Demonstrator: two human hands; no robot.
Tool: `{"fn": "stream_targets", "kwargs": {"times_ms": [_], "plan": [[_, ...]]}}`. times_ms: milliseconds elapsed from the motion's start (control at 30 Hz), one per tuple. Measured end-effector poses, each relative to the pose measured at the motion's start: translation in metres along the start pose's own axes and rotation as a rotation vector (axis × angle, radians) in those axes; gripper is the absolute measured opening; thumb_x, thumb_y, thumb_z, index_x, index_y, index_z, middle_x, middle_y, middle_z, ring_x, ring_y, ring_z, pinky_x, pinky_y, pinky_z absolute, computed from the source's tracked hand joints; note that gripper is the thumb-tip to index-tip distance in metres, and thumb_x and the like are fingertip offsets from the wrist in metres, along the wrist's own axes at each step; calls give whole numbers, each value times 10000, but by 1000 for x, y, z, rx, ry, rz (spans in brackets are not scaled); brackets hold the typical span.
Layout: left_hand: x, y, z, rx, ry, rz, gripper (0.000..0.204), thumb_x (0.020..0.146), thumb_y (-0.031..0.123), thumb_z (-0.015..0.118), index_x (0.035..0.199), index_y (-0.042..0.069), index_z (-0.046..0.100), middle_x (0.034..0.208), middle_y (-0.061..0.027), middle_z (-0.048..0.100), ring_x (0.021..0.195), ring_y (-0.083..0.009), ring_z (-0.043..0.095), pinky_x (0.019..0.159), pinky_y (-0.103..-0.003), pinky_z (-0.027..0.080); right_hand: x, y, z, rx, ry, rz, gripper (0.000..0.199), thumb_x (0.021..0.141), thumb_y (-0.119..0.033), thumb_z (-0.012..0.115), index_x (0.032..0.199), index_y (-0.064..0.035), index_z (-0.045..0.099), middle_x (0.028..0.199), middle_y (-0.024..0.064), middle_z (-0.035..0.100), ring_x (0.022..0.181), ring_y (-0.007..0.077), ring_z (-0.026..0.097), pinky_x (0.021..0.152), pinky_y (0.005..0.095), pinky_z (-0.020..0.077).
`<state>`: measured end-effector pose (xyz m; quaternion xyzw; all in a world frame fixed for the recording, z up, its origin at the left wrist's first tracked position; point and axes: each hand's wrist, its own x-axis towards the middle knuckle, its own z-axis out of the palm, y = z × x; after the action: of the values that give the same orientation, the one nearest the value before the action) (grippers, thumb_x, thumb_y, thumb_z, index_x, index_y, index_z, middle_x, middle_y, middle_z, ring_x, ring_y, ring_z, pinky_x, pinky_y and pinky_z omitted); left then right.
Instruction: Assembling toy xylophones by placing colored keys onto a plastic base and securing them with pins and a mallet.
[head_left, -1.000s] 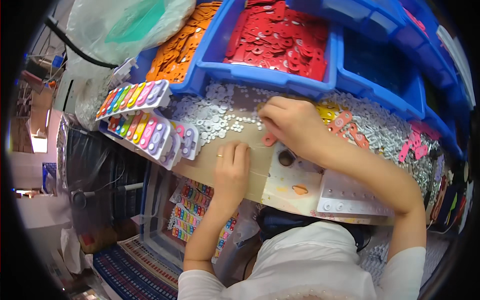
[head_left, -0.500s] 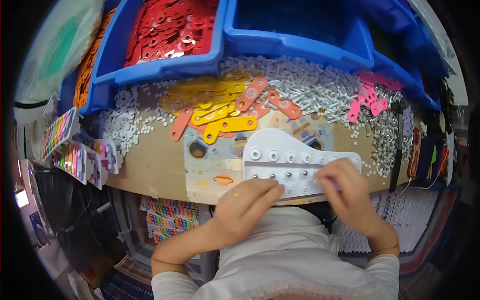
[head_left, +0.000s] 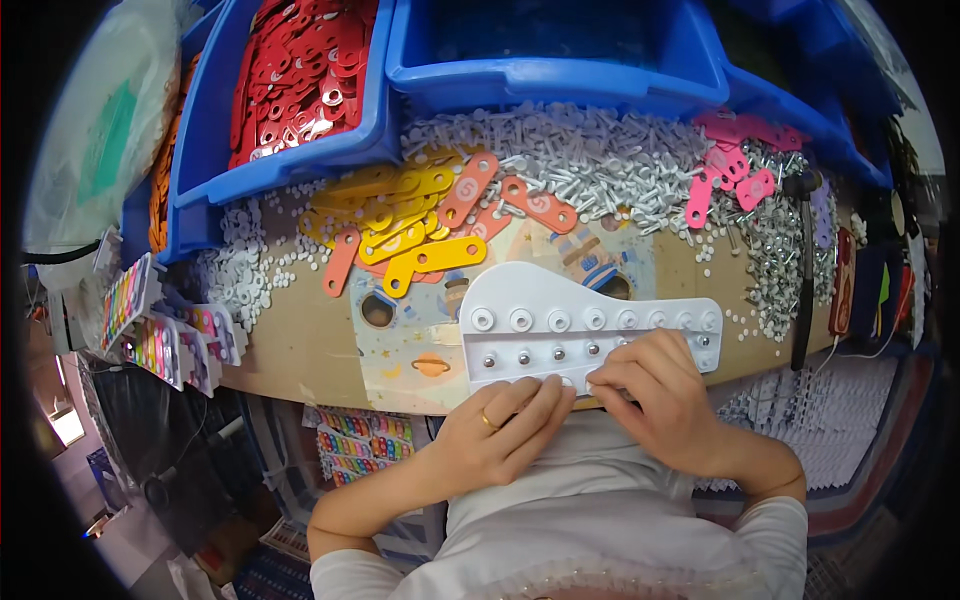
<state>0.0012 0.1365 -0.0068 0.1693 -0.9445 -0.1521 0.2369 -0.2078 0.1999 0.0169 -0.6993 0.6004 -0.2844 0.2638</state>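
Observation:
A white plastic board (head_left: 560,320) with rows of round studs and small metal rivets lies flat on the near edge of the workbench. My left hand (head_left: 500,432), a ring on one finger, rests with its fingertips on the board's near edge. My right hand (head_left: 655,390) lies on the board's lower right part, thumb and fingers pinched together over a tiny piece that I cannot make out. Yellow and orange flat plastic tags (head_left: 425,235) lie in a heap just beyond the board.
A pile of small white pegs (head_left: 590,160) and pink tags (head_left: 730,170) lie further back. Blue bins (head_left: 560,75) line the rear, one full of red tags (head_left: 300,70). Metal screws (head_left: 770,250) spread at right. Coloured cards (head_left: 150,330) hang at left.
The view has swung from the left end of the bench to its middle. Both hands have come down from the peg pile onto the white board's near edge.

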Motion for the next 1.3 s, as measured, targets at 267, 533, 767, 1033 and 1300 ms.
{"fn": "stream_targets", "kwargs": {"times_ms": [267, 533, 767, 1033, 1300], "plan": [[-5, -3, 1, 63, 19, 62, 380, 692, 58, 667, 1071, 75, 695, 1079, -52, 638, 936, -179, 589, 740, -291, 483, -5, 3, 10, -161, 110, -151, 265, 682, -32, 769, 918, -44, 650, 887, 65, 580, 797, 249, 546, 716, 370, 423], [-3, 0, 11, 28, 8, -21, 514, 675, 159, 611, 1177, 48, 633, 1062, -47, 567, 900, -204, 528, 717, -327, 454, -7, -2, 13, -62, 132, -6, 230, 711, 11, 746, 917, -19, 649, 950, 108, 575, 782, 270, 560, 674, 361, 467], [0, 5, 12, 72, 2, -47, 488, 667, 165, 611, 1148, 123, 675, 1009, -8, 552, 893, -176, 520, 714, -298, 432, -19, 6, 17, -260, 189, -143, 313, 683, -9, 774, 978, -7, 669, 986, 121, 608, 810, 267, 585, 656, 336, 499], [2, 7, 6, 201, -49, -2, 419, 727, 164, 614, 1141, 129, 671, 1005, 8, 557, 909, -154, 521, 733, -277, 426, -21, 25, 7, -276, 98, -430, 265, 708, -73, 770, 949, -4, 684, 1032, 91, 636, 855, 238, 593, 744, 362, 541], [-16, -2, -2, 108, 71, -81, 368, 735, 161, 633, 1099, 112, 659, 1072, -22, 606, 990, -194, 564, 767, -309, 466, -4, 4, -2, -204, 24, -176, 234, 662, -25, 739, 847, -41, 596, 916, 125, 578, 814, 309, 549, 676, 417, 450]]}}
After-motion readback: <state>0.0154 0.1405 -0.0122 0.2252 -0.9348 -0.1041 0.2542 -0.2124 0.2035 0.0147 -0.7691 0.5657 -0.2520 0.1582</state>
